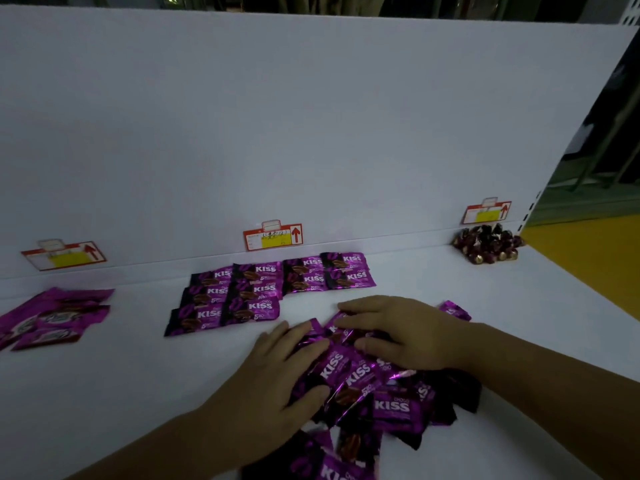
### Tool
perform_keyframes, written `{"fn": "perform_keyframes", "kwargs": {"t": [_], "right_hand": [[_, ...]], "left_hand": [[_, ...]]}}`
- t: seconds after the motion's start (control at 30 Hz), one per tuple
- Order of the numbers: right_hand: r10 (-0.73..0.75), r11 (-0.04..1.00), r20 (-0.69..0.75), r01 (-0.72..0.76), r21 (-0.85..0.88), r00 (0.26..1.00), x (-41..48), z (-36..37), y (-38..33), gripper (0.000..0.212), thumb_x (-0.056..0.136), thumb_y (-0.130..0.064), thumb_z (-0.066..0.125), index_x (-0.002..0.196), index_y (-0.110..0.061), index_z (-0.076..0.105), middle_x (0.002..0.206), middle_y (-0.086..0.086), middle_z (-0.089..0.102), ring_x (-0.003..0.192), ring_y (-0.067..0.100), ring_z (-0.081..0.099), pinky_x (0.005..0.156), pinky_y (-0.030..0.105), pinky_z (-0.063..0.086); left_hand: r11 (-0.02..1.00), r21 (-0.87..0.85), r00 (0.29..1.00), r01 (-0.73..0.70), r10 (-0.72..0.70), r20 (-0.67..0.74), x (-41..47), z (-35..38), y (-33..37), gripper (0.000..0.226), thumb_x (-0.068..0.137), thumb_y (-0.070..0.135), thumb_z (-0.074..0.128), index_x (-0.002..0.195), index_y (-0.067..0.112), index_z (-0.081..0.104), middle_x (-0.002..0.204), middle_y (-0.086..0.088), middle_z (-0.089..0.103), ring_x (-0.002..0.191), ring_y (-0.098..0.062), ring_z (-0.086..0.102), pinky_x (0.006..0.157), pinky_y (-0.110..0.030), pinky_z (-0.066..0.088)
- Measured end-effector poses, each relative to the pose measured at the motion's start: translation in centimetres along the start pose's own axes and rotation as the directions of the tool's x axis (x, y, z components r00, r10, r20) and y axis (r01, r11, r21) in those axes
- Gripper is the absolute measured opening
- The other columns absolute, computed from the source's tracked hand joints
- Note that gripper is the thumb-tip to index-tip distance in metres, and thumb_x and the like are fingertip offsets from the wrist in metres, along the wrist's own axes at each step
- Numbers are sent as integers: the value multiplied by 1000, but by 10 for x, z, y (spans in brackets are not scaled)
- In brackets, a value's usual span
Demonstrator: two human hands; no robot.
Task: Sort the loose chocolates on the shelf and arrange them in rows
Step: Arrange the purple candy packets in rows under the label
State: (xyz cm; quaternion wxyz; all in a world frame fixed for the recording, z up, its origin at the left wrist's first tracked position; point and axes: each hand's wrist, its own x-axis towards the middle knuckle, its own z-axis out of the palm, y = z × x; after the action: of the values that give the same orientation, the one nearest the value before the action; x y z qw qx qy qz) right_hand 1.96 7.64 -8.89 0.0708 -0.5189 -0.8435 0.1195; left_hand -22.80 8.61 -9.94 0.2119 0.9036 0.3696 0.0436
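White shelving is filling the view: a flat white shelf (138,375) is running up to a plain white back panel (311,116), with dim lighting over everything.

At the far left, a red and yellow price tag (64,255) is sitting at the foot of the panel, and a loose cluster of magenta packets (52,318) is lying in front of it, overlapping at odd angles.

In the middle, beneath a second price tag (273,236), purple KISS packets (270,289) are lying flat in tidy rows, printed side up and slightly overlapping, close to the back panel.

Nearer the camera, the left hand (277,379) is resting palm down on the left edge of a jumbled pile of KISS packets (374,386), its fingers spread and nearly straight, gripping nothing. The right hand (401,334) is lying flat across the far side of the same pile, fingers extended and pointing left, pressing on the wrappers without curling round any. The pile is reaching down to the bottom edge of the view. One stray packet (455,310) is poking out just beyond the right wrist.

At the far right, under a third price tag (486,211), a heap of dark foil-wrapped chocolates (486,244) is sitting against the panel, well apart from the pile. A yellow floor (588,258) is showing past the shelf end.
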Motion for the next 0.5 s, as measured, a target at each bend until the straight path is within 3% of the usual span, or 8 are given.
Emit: {"fn": "perform_keyframes", "kwargs": {"t": [0.2, 0.33, 0.43, 0.5], "right_hand": [[52, 998, -13, -51, 25, 999, -11, -11, 17, 38, 91, -37, 57, 129, -33, 53, 143, -11, 42, 130, 3, 37, 109, 22, 28], [70, 995, -62, -65, 72, 996, -17, -18, 25, 32, 83, -34, 67, 114, -32, 57, 114, -15, 54, 104, 2, 51, 93, 29, 45], [96, 993, -48, -92, 72, 994, -20, -24, 30, 46, 80, -37, 70, 123, -35, 53, 115, -16, 51, 104, 2, 50, 93, 26, 44], [92, 992, -61, -86, 88, 994, -19, -30, 32, 48, 78, -35, 73, 122, -36, 55, 113, -17, 51, 104, 2, 50, 92, 24, 43]], "left_hand": [[1000, 5, 1000, 23, -23, -11, 12, 14, 19, 77, 70, 77, 3, 142, 50, 1, 145, 29, -17, 134, 0, -23, 108, -26, -16], [999, -29, 1000, 20, -19, 19, 17, 11, 35, 77, 65, 76, 5, 139, 54, 3, 142, 30, -19, 132, 4, -18, 107, -24, -11], [994, -102, 988, 43, -57, -141, 24, -3, 35, 63, 80, 69, 27, 139, 49, 19, 143, 30, 0, 131, 6, 1, 107, -23, -1], [989, -123, 944, 86, -120, -308, 33, -14, 28, 53, 90, 47, 49, 139, 36, 34, 146, 20, 25, 129, 3, 21, 105, -17, 13]]}}
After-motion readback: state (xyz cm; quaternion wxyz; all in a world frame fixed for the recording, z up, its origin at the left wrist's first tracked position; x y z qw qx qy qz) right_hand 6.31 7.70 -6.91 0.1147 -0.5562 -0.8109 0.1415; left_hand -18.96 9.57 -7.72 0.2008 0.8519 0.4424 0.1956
